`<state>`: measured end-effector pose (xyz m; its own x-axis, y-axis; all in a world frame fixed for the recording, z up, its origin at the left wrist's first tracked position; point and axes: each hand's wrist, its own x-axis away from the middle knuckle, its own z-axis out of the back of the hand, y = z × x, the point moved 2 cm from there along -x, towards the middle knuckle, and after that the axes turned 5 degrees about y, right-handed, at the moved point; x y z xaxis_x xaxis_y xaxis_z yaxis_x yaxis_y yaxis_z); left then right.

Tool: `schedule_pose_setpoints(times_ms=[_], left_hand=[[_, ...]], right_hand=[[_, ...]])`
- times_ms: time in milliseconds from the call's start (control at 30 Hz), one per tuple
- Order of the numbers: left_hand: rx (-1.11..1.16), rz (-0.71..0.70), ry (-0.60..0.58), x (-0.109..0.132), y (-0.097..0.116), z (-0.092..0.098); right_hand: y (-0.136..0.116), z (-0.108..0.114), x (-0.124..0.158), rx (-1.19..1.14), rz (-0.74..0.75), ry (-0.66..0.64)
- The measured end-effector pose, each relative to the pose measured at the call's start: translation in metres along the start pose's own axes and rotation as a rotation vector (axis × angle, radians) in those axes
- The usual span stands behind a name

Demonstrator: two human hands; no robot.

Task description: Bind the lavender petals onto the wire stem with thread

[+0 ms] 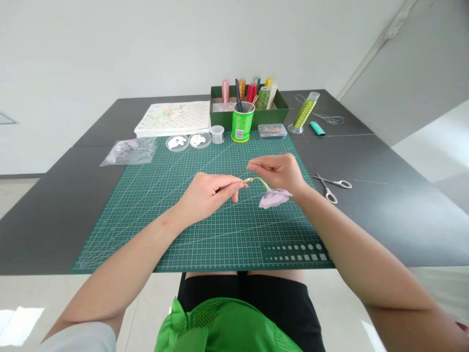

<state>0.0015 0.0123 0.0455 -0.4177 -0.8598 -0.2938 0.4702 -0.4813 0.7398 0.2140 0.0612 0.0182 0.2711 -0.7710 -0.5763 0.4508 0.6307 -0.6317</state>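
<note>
A pale purple artificial flower with a curved green stem hangs over the cutting mat, its head pointing to the right. My left hand pinches the stem end between thumb and fingers. Just above and to the right of that end, my right hand is closed in a pinch, its fingertips near the stem. Whatever is between those fingertips is too thin to make out. Grey-handled scissors lie spread on the dark table, to the right of my right forearm.
At the back stand a green box of thread spools, a green can with sticks, and a tilted green spool. White sheets, dishes of white pieces and a plastic bag lie left. A teal cylinder lies right.
</note>
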Motion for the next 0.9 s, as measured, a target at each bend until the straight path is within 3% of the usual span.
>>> schedule_pose_setpoints(times_ms=[100, 200, 367, 667, 900], left_hand=[[0.099, 0.088, 0.191, -0.006, -0.008, 0.006], [0.241, 0.150, 0.276, -0.013, -0.022, 0.008], [0.420, 0.277, 0.283, -0.019, -0.037, 0.006], [0.541, 0.389, 0.263, -0.019, -0.039, 0.005], [0.562, 0.482, 0.281, -0.020, -0.041, 0.000]], right_hand=[[0.001, 0.000, 0.000, 0.013, 0.031, -0.006], [0.000, -0.002, 0.002, 0.025, 0.057, -0.012], [-0.003, -0.003, 0.004, 0.045, 0.090, -0.014], [-0.012, -0.002, 0.008, 0.272, 0.207, -0.094], [-0.020, -0.001, 0.010, 0.252, 0.239, -0.093]])
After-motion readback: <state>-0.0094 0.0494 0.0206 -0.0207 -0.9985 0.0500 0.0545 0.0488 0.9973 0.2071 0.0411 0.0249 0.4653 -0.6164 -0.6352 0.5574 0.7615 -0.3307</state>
